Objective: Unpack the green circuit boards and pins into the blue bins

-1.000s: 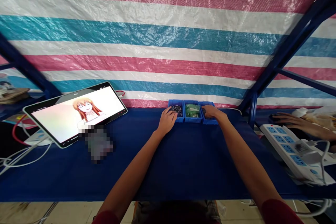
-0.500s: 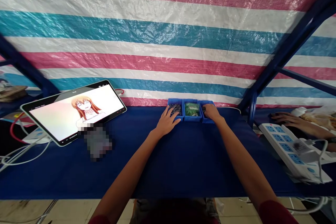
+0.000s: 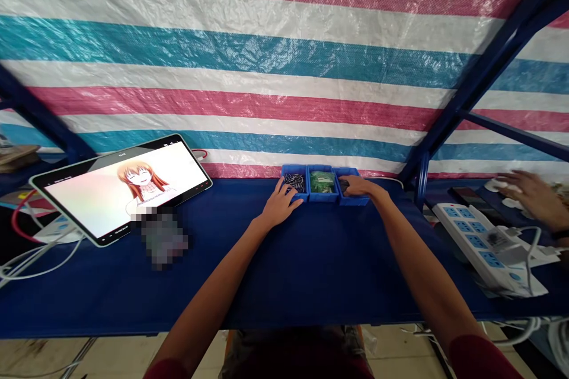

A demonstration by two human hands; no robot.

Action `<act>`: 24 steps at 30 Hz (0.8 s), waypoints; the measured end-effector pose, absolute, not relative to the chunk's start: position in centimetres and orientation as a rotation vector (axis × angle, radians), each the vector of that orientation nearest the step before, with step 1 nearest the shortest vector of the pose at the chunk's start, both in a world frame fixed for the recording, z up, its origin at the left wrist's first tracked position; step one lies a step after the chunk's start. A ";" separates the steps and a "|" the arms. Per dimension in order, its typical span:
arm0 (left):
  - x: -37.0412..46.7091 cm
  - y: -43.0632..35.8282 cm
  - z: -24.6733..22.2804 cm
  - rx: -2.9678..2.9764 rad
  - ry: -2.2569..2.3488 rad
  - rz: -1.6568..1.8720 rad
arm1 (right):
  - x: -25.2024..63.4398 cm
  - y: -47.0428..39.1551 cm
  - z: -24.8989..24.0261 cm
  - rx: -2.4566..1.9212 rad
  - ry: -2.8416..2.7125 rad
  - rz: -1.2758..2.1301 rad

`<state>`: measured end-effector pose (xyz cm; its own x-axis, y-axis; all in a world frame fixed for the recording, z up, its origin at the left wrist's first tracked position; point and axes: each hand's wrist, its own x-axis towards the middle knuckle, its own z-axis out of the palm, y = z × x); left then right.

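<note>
Three small blue bins stand side by side at the table's back edge. The left bin [image 3: 301, 196] holds many thin dark and silvery pieces, like screws or pins. Green packets [image 3: 322, 182] in clear plastic fill the middle bin [image 3: 323, 197]. My left hand [image 3: 280, 204] lies open with fingers spread at the left bin, fingertips over its near left rim. Inside the right bin [image 3: 354, 201] are the closed fingers of my right hand [image 3: 356, 186], bent downward. Something dark shows beside them, but what they grip is hidden.
A tablet [image 3: 128, 189] playing a cartoon leans on the left, with a blurred patch [image 3: 163, 240] before it. On the right lie a white power strip [image 3: 482, 243] and a dark phone [image 3: 478, 204]. Another person's hand [image 3: 533, 195] moves there. Striped sheeting [image 3: 267, 59] hangs behind.
My right hand has tilted and reached deeper into the right bin, its wrist bending more. My left hand has kept its place. The other person's hand has lifted, uncovering the phone.
</note>
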<state>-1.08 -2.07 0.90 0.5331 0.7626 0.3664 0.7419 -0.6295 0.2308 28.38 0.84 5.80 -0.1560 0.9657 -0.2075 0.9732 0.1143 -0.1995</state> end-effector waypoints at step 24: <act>-1.0 -2.3 0.3 2.707 1.360 0.749 | 27.1 0.4 5.1 2.107 2.277 -0.109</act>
